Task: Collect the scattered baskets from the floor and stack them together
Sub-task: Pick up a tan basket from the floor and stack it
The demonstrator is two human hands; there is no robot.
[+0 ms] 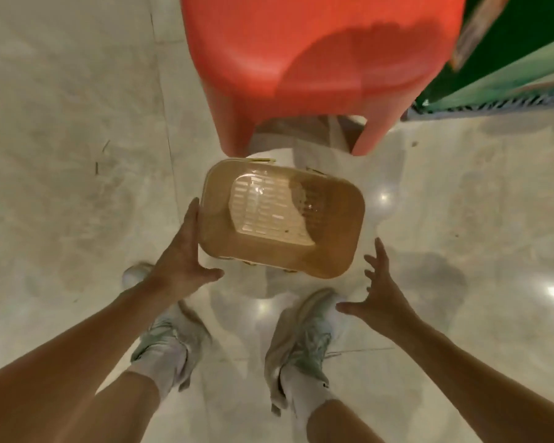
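Item: tan basket (282, 219), upright, held above floor (61, 155) just before red stool (317, 68); long axis left-right. Left hand (183, 254) flat against its left end. Right hand (381, 292) spread, empty, short of right end.

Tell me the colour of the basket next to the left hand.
Tan-brown basket with a pale slatted bottom, seen in the head view.

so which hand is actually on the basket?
The left hand: its palm presses the tan basket at its left edge. The right hand is spread open, clear of the basket's right corner, touching nothing.
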